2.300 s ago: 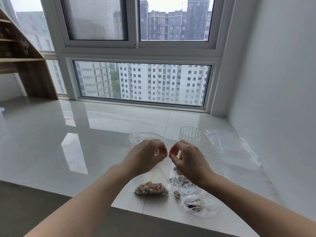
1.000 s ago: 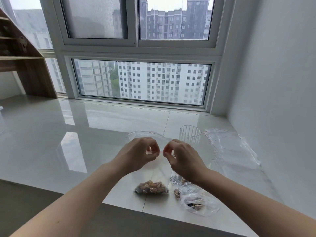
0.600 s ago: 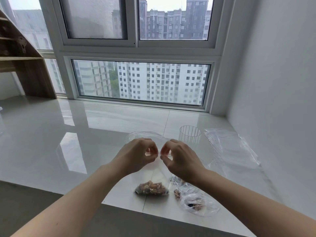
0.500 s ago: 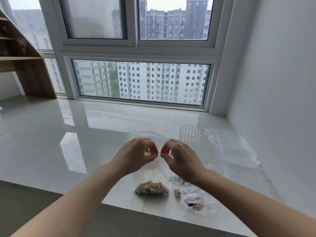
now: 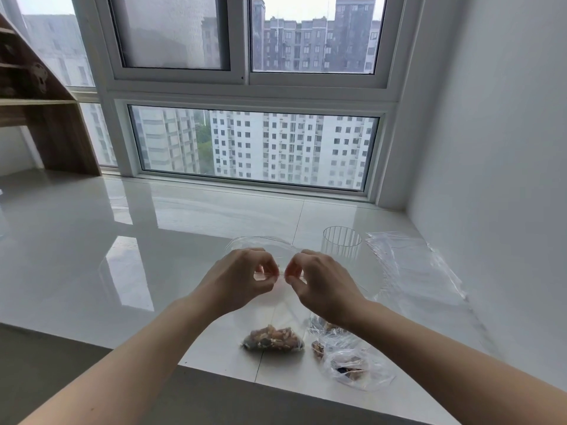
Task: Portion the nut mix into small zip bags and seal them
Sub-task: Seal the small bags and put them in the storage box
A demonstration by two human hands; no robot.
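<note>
Head camera looks down at both my hands raised over the white table point(image 5: 92, 271). My left hand point(image 5: 239, 283) and right hand point(image 5: 322, 286) each pinch the top strip of a small clear zip bag point(image 5: 287, 314) between thumb and forefinger, fingertips almost meeting. The bag hangs down from them, with its nut mix point(image 5: 272, 338) gathered at the bottom, near the table's near edge. Just right of it lies a crumpled plastic bag point(image 5: 356, 366) holding a few more nuts. Farther off stands a ribbed clear cup point(image 5: 342, 245), with a clear bowl point(image 5: 260, 243) to its left and a pile of empty bags point(image 5: 411, 271) to its right.
</note>
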